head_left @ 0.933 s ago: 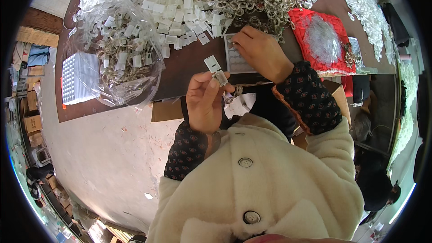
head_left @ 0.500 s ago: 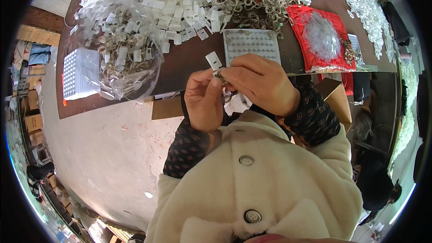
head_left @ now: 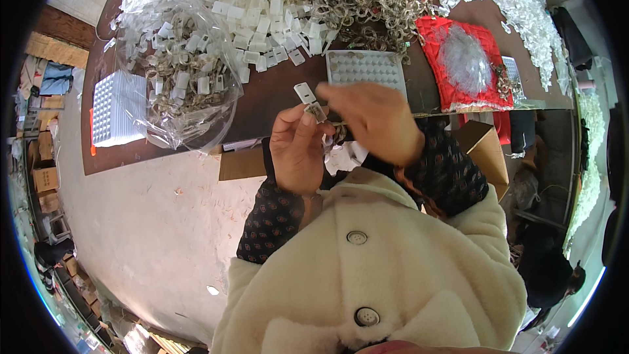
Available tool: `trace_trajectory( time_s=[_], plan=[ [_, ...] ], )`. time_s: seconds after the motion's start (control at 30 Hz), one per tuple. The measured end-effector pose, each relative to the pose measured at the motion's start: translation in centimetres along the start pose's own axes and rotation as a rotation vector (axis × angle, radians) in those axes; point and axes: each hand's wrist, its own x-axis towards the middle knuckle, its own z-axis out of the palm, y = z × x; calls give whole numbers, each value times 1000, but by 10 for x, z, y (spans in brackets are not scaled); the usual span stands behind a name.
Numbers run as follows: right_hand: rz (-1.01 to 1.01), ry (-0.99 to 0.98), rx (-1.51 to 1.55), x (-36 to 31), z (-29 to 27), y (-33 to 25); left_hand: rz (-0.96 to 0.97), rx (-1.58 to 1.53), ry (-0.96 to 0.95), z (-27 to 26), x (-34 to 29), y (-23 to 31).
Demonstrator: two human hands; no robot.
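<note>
Versus 0.5 s earlier: right hand (head_left: 377, 121) has moved off the lower part of the small white case (head_left: 304, 93) and is now motion-blurred, between case and tray (head_left: 329, 73). Left hand (head_left: 298, 154) unchanged: palm up, thumb and fingers pinching the case just before the table edge. Right hand: back up, fingers forward; cannot tell whether they grip anything.
</note>
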Motion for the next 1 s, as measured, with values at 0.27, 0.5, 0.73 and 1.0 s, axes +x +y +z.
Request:
trace_trajectory(
  time_s=[0.27, 0.5, 0.73, 1.0],
  plan=[
    [93, -56, -232, 14, 19, 63, -21, 47, 42, -5, 4, 2],
    [214, 30, 143, 14, 5, 25, -41, -23, 17, -4, 4, 4],
    [192, 50, 227, 2, 1, -16, -62, -33, -50, -1, -4, 3],
    [113, 37, 355, -18, -4, -28, -104, 10, 60, 3, -19, 1]
  ],
)
